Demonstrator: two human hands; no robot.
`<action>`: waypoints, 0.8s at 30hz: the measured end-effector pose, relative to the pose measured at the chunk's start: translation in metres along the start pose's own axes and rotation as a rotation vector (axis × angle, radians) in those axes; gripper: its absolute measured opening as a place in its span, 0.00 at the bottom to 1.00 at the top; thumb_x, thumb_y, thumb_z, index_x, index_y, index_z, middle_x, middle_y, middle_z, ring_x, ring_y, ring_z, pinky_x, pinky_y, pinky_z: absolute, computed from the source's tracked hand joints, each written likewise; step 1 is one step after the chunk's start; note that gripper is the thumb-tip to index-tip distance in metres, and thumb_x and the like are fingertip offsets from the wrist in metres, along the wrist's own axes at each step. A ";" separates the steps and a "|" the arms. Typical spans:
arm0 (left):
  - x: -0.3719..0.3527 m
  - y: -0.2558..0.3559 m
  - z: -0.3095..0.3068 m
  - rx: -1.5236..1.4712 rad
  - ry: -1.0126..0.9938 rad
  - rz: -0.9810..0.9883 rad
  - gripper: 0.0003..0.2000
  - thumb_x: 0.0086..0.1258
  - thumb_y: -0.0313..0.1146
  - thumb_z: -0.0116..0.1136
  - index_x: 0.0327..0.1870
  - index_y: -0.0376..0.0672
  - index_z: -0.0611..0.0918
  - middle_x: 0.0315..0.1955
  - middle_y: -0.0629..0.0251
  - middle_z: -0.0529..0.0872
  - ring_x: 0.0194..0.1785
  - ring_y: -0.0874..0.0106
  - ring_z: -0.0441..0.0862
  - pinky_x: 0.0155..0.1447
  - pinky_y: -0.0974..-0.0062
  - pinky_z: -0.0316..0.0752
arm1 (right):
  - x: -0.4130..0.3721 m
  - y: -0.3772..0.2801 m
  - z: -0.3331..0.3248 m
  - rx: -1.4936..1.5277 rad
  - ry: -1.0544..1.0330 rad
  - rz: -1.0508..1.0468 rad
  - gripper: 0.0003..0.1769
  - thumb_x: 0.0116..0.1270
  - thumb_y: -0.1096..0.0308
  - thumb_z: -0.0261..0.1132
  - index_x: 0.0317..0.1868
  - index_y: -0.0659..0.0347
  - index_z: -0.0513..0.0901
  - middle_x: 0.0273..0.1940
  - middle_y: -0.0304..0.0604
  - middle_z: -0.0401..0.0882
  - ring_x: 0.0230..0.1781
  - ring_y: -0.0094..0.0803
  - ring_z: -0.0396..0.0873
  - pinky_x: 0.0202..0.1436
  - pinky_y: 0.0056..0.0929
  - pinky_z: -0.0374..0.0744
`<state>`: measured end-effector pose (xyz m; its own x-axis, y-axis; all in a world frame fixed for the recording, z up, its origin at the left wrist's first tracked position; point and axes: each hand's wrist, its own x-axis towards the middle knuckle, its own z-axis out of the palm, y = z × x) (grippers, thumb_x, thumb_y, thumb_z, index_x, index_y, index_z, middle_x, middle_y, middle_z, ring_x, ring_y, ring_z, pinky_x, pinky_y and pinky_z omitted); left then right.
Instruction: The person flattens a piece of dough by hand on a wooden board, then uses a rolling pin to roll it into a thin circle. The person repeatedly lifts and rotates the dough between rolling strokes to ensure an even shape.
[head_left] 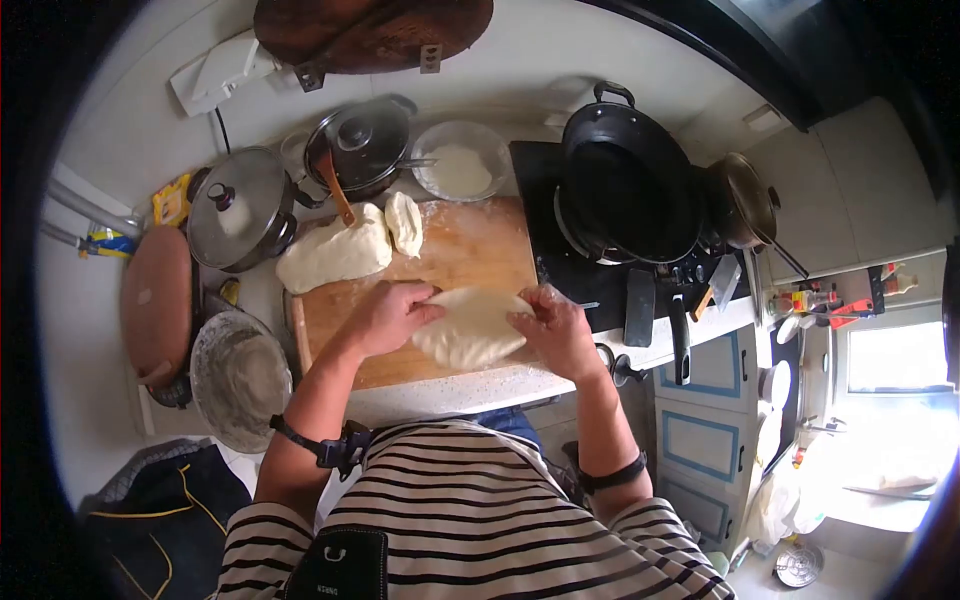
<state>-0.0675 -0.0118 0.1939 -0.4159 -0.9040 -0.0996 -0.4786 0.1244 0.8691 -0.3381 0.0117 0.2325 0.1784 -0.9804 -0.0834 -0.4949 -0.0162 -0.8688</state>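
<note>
A flattened, oval sheet of dough (468,330) hangs between my two hands above the front part of the wooden board (480,240). My left hand (393,317) pinches its left edge, and my right hand (553,325) grips the right edge with fingers closed. The sheet looks slightly blurred. Behind my left hand, a large lump of dough (335,250) lies at the board's back left, with a smaller cut piece (404,224) beside it. A brown-handled tool (337,190) leans against the large lump; its far end cannot be made out.
Behind the board stand a lidded pot (358,140) and a bowl of flour (460,170). Another lidded pot (238,210) and a floury metal bowl (240,380) are at left. A large black wok (630,185) sits on the stove at right, near a cleaver (724,278).
</note>
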 end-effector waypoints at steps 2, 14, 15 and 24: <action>-0.004 0.017 -0.011 0.139 0.126 0.120 0.07 0.67 0.32 0.66 0.39 0.38 0.85 0.31 0.55 0.85 0.34 0.54 0.84 0.39 0.62 0.77 | 0.005 -0.013 -0.005 -0.080 0.012 -0.117 0.11 0.65 0.72 0.71 0.47 0.65 0.84 0.41 0.48 0.85 0.39 0.37 0.84 0.45 0.30 0.82; -0.064 -0.044 0.057 0.384 0.192 0.073 0.16 0.65 0.31 0.66 0.53 0.44 0.83 0.53 0.59 0.84 0.58 0.56 0.80 0.64 0.57 0.73 | -0.024 0.089 0.060 -0.455 0.001 -0.102 0.26 0.71 0.62 0.64 0.65 0.63 0.76 0.67 0.56 0.72 0.70 0.53 0.69 0.73 0.53 0.66; -0.060 -0.043 0.060 0.423 0.203 0.090 0.19 0.65 0.32 0.66 0.57 0.42 0.80 0.57 0.56 0.82 0.61 0.54 0.79 0.66 0.56 0.71 | -0.022 0.079 0.072 -0.526 0.014 -0.108 0.30 0.70 0.60 0.65 0.69 0.63 0.72 0.71 0.56 0.68 0.74 0.52 0.65 0.75 0.54 0.64; -0.040 -0.084 0.097 0.689 0.147 0.021 0.33 0.73 0.43 0.58 0.74 0.35 0.65 0.78 0.49 0.60 0.80 0.48 0.57 0.78 0.45 0.56 | 0.012 0.113 0.134 -0.847 -0.016 -0.393 0.44 0.74 0.43 0.55 0.78 0.65 0.58 0.80 0.59 0.50 0.82 0.55 0.49 0.78 0.65 0.54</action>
<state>-0.0862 0.0534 0.0779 -0.3446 -0.9385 0.0227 -0.8726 0.3291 0.3609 -0.2783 0.0240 0.0680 0.4732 -0.8714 0.1292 -0.8504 -0.4902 -0.1914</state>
